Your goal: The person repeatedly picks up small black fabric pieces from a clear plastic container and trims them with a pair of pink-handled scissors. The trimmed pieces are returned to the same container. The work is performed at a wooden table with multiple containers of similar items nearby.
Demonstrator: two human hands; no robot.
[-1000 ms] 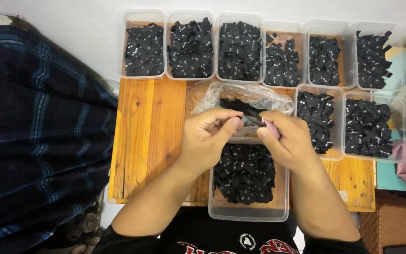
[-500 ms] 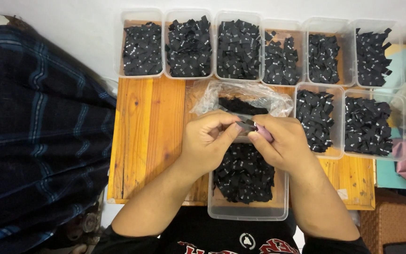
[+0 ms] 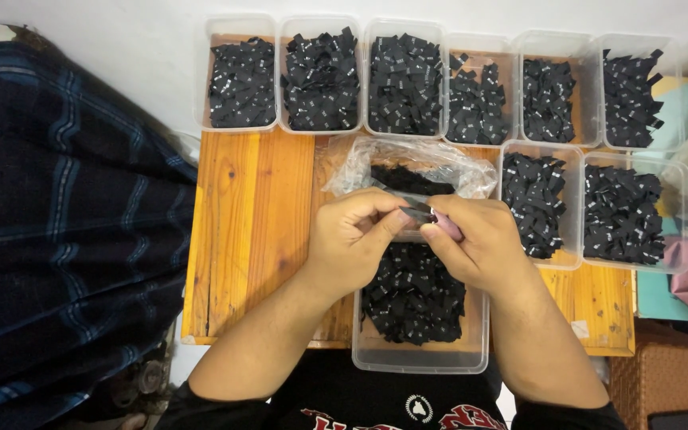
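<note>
The left hand (image 3: 356,239) and the right hand (image 3: 475,243) are meeting over the middle of the wooden table (image 3: 240,239), each pinching one end of a small black fabric label (image 3: 418,213) between thumb and fingertips; the label is lying with its long axis roughly left to right, bridging the gap between the hands, so neither hand is nearer than the other; just beneath them a clear plastic tub (image 3: 420,350) of the same black labels is sitting at the table's near edge; beyond the hands a crumpled clear plastic bag (image 3: 360,163) holding more labels is lying toward the far edge; a row of six clear tubs (image 3: 242,80) heaped with labels is running along the far edge, with two more tubs (image 3: 539,203) near the right edge; a dark plaid cloth (image 3: 65,239) is hanging off the left side; compared with the earlier frame, the hands are sitting slightly lower and closer together, the label now stretched tighter between them.
</note>
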